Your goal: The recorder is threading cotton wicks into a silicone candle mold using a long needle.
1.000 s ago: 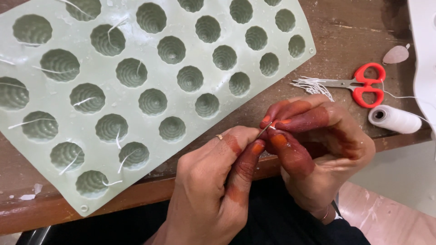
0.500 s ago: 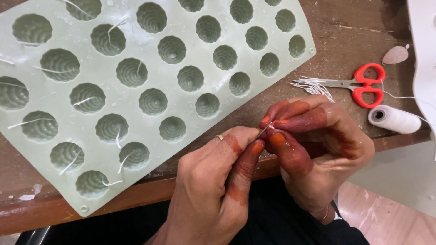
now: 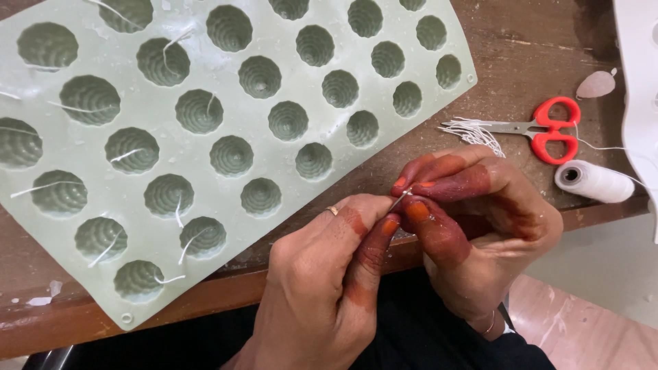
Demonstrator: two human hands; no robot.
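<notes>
Surface: worn brown wooden table, pale floor beyond its edge.
Mould: soft grey-green silicone tray — ribbed round cavities, some with white wicks.
Hands: left hand and right hand pinch a thin needle together, at the table's front edge.
Nearby: red-handled scissors, white thread spool.

mould: 1 | scissors: 1 | thread spool: 1 | hands: left hand, right hand: 2

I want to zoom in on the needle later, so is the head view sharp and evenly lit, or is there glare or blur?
Head view: soft, even light, no harsh glare; the green silicone mould is crisp; the needle between the left hand and right hand is thin but readable; the white tray edge at right is bright and cropped.
</notes>
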